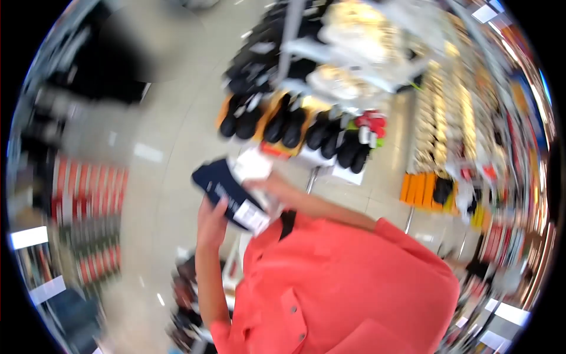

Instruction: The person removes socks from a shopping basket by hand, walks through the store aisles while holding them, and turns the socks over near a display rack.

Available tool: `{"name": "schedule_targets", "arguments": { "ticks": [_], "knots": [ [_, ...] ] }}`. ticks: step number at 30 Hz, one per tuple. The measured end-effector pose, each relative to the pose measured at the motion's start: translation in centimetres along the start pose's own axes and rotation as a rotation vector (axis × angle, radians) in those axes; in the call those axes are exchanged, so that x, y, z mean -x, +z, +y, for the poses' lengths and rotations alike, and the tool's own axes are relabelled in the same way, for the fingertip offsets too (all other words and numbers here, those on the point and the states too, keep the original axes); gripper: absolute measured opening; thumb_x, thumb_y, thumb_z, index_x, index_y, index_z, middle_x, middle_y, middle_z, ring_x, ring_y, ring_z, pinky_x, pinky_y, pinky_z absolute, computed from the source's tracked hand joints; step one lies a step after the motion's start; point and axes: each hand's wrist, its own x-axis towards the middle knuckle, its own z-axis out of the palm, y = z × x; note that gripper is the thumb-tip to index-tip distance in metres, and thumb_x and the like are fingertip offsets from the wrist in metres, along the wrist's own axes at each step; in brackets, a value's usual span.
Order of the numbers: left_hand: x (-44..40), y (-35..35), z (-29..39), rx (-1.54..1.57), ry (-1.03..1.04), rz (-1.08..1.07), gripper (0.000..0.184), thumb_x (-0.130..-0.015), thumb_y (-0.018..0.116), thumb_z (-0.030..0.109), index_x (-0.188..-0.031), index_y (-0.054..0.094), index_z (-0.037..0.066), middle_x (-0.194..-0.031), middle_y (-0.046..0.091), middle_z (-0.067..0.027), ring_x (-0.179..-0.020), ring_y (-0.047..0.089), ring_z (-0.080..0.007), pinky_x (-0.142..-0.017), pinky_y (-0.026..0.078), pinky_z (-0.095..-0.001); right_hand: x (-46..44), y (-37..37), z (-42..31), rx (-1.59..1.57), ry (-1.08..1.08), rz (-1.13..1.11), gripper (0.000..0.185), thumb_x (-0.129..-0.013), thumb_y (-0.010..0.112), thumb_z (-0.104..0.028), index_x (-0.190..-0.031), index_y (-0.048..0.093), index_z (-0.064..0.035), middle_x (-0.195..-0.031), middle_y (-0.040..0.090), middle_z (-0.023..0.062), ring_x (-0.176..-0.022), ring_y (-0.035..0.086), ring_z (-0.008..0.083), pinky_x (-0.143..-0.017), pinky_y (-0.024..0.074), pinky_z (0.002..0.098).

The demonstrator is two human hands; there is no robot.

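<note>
A dark navy item with small white lettering and a white label, apparently a folded sock [219,184], is in front of my chest. My left hand [212,219] grips its lower left side, the thumb lying across it. Just behind and to the right is a white item [252,164], blurred, its kind unclear. My right hand [268,184] is closed around the lower part of this white item, close beside the navy one. Motion blur hides the finger details.
Black shoes [287,127] stand in a row on boxes ahead, below racks of more black and white footwear [354,35]. Stacked red-and-white boxes [88,189] are on the left. Tall shelves [448,112] line the right. Shiny tiled floor [159,183] lies between.
</note>
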Motion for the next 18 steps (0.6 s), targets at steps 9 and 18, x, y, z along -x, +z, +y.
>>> {"name": "schedule_targets", "arguments": {
  "ticks": [9, 18],
  "knots": [
    [-3.3, 4.9, 5.6, -0.052, -0.202, -0.403, 0.041, -0.086, 0.054, 0.001, -0.124, 0.040, 0.000, -0.114, 0.056, -0.0104, -0.101, 0.059, -0.0223, -0.090, 0.048, -0.0366, 4.7, -1.6, -4.7, -0.576, 0.157, 0.356, 0.045, -0.079, 0.069, -0.015, -0.118, 0.054, 0.0002, -0.110, 0.062, 0.0105, -0.097, 0.062, 0.0189, -0.084, 0.0476, 0.0300],
    [-9.7, 10.1, 2.8, -0.303, -0.381, -0.441, 0.038, -0.087, 0.051, -0.004, -0.125, 0.043, -0.002, -0.116, 0.057, -0.0097, -0.105, 0.057, -0.0206, -0.095, 0.042, -0.0343, 3.7, -5.5, -4.1, -0.437, 0.059, 0.554, 0.050, -0.075, 0.067, -0.022, -0.120, 0.056, -0.0046, -0.109, 0.062, 0.0053, -0.093, 0.056, 0.0140, -0.078, 0.0437, 0.0278]
  ]
}}
